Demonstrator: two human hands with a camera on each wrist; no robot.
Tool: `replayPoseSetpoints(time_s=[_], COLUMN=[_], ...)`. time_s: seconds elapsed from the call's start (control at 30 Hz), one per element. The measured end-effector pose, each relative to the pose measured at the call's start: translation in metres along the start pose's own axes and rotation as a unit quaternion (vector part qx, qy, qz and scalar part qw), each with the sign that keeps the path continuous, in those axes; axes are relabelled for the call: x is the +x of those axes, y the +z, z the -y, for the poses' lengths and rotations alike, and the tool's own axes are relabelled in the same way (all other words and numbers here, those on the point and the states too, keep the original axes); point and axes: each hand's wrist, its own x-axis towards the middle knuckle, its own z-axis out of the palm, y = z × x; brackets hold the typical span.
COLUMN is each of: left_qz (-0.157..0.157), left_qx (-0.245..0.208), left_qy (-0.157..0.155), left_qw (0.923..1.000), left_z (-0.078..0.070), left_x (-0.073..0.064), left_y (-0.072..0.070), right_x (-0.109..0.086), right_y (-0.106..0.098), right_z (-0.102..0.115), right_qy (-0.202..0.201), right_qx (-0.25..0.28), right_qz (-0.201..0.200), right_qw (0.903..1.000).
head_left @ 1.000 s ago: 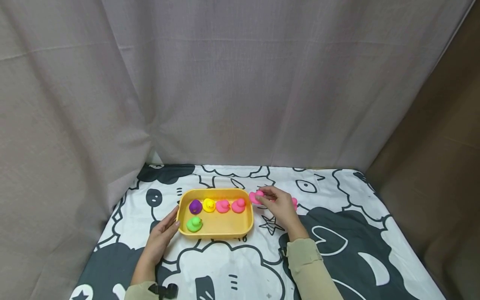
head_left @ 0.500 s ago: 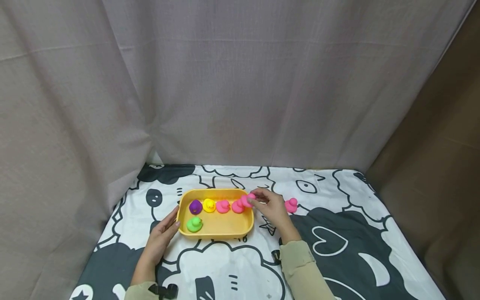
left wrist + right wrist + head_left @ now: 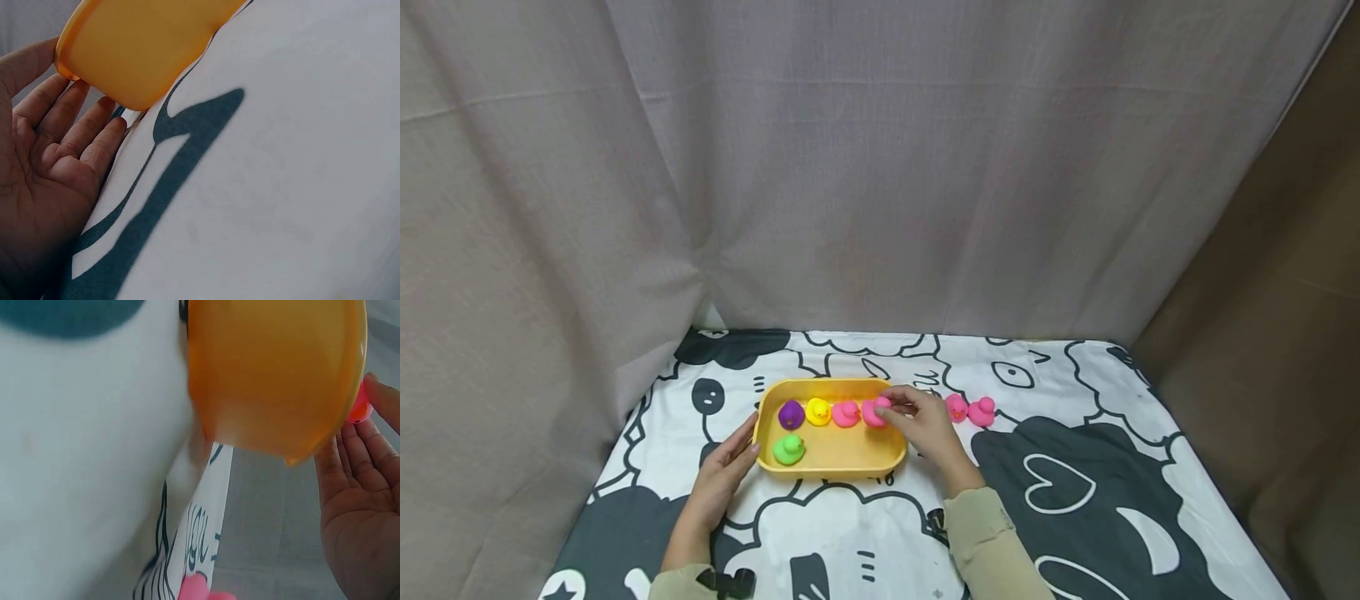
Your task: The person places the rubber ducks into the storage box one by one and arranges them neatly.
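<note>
A yellow tray [image 3: 850,460] lies on the patterned cloth. Along its far side stand a purple duck [image 3: 791,414], a yellow toy duck [image 3: 818,411] and a pink duck [image 3: 846,413]; a green duck [image 3: 788,448] sits nearer the front left. My left hand [image 3: 724,468] holds the tray's left end, thumb over the rim and fingers against the outer wall. Inside the right end, thumb and fingers of my right hand [image 3: 927,425] pinch a pink toy duck [image 3: 360,411]. Pink at those fingertips overlaps, so another pink duck there cannot be told apart.
Just right of my right hand, two pink ducks [image 3: 970,410] sit side by side on the black-and-white cloth [image 3: 865,533]. A grey curtain [image 3: 880,167] hangs behind the table, and a brown one [image 3: 1285,333] hangs at the right.
My right hand has moved left and slightly down, carrying the pink duck from outside the right rim into the tray. Two pink ducks behind the hand now show fully. My left hand stays put.
</note>
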Motion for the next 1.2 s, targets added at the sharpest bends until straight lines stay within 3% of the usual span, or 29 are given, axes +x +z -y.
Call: replayPoseSetpoints(time_s=[0.33, 0.9, 1.2], left_qz=[0.000, 0.002, 0.004], left_qx=[0.001, 0.003, 0.002], left_qy=[-0.002, -0.004, -0.003], left_qw=[1.0000, 1.0000, 1.0000], left_z=[0.000, 0.000, 0.000], left_x=[-0.001, 0.000, 0.000], left_y=[0.000, 0.000, -0.001], right_x=[-0.002, -0.002, 0.000], right_y=[0.017, 0.034, 0.043], right_z=[0.007, 0.019, 0.024], right_qy=[-0.030, -0.020, -0.009], right_qx=[0.022, 0.041, 0.040], right_qz=[0.036, 0.072, 0.110], right_qw=[0.9987, 0.9963, 0.9931])
